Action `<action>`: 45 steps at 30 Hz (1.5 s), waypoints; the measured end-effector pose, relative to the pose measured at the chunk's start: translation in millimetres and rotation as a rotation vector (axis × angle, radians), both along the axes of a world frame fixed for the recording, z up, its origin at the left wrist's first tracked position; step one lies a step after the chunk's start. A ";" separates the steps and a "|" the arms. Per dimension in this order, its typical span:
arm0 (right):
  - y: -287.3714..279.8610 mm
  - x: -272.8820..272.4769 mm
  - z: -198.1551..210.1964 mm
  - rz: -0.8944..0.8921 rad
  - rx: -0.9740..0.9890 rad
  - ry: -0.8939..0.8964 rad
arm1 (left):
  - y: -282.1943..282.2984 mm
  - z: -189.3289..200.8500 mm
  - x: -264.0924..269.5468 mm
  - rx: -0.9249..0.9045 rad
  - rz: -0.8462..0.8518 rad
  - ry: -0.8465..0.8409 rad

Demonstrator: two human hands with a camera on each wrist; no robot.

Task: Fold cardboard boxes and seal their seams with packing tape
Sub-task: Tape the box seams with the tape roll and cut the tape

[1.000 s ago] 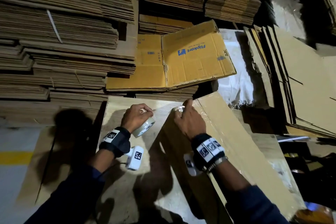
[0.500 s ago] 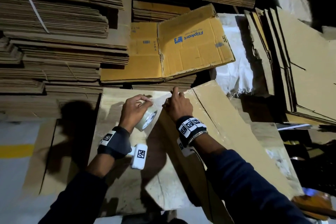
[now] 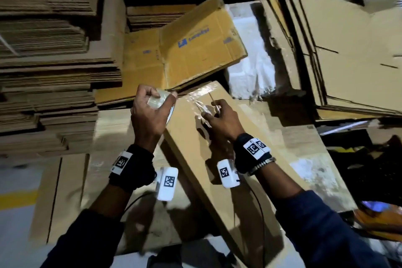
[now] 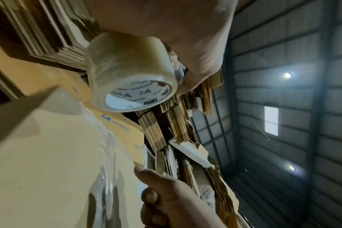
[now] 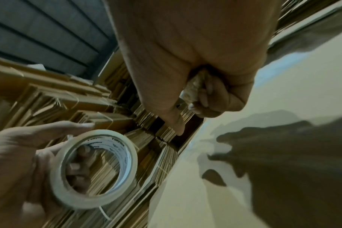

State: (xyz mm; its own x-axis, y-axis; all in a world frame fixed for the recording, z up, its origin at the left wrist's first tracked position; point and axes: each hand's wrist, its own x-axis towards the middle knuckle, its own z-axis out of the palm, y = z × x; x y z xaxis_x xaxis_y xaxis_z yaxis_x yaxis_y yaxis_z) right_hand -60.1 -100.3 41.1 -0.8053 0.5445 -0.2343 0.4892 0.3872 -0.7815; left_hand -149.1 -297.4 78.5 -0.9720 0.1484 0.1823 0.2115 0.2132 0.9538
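Observation:
A flattened brown cardboard box (image 3: 217, 159) lies slanted in front of me, with clear tape (image 3: 199, 97) stuck along its far end. My left hand (image 3: 163, 97) holds a roll of clear packing tape (image 3: 161, 102) lifted just left of that end; the roll (image 4: 127, 69) is held from above with the thumb on its side. My right hand (image 3: 212, 113) hovers over the taped end, its fingers curled round a small thin tool (image 3: 211, 99) while the index finger points out. In the right wrist view the whitish tool (image 5: 193, 88) sits in the fist, and the roll (image 5: 94, 168) is at lower left.
Tall stacks of flat cardboard (image 3: 54, 50) fill the left and back. A yellow printed flat box (image 3: 185, 50) leans behind the hands. More sheets (image 3: 348, 50) lean at right, beside a white sack (image 3: 250, 67). A yellow line (image 3: 13, 199) marks the floor at left.
My left hand has lifted the tape roll off the box, up and to the right. My right hand has left the box's far edge and drawn back over the taped end.

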 end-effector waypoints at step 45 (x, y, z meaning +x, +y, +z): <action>321.4 421.8 -203.4 -0.499 0.020 -0.401 | 389.2 -241.5 406.5 -0.725 -1.033 0.017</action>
State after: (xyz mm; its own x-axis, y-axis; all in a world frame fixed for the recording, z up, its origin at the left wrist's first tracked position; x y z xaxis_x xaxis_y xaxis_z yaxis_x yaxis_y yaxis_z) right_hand 361.7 221.1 -162.3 -0.3054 0.8387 -0.4508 0.8675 0.0498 -0.4950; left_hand 257.4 91.8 -163.0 -0.3414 0.9068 -0.2475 0.6027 0.4132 0.6827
